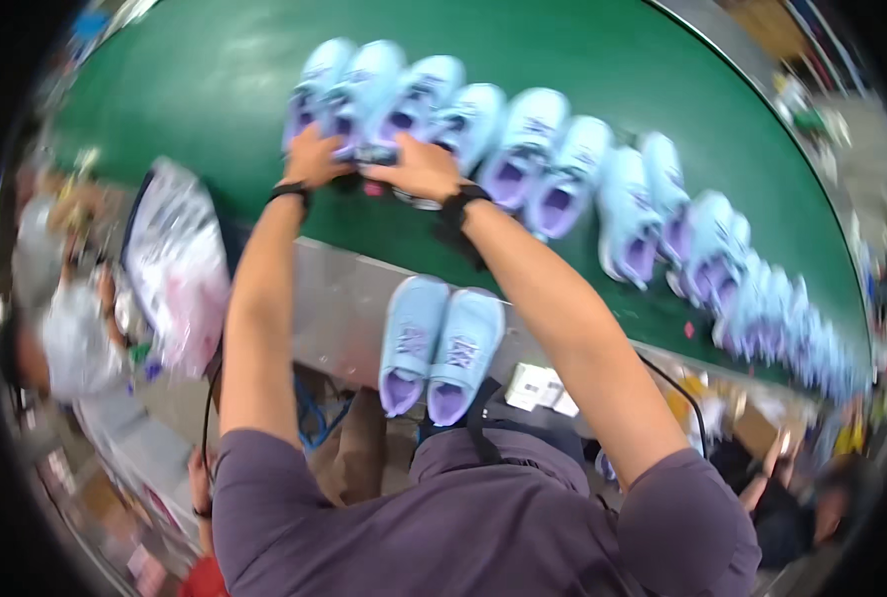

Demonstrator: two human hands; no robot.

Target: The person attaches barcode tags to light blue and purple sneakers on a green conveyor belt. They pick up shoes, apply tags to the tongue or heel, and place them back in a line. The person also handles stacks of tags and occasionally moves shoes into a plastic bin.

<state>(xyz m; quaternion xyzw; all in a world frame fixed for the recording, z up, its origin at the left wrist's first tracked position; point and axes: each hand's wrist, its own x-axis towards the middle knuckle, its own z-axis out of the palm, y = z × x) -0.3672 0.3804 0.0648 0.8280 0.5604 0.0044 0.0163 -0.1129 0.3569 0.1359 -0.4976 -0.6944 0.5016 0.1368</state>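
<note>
A green conveyor belt (224, 80) carries a long row of light-blue shoes (563, 169) near its front edge; a grey counter (339, 308) below bears one pair (442, 348).

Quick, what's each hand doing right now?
Left hand: closed on a light blue shoe on the green belt.
Right hand: gripping the next shoe in the row.

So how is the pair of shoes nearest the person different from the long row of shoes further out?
The near pair of shoes sits on the grey metal ledge; the row of shoes lies on the green belt. The pair is only two, side by side; the row holds many, curving off to the right. Nobody touches the pair, while the left hand and right hand rest on the row's left end. Both are light blue with purple insides.
</note>
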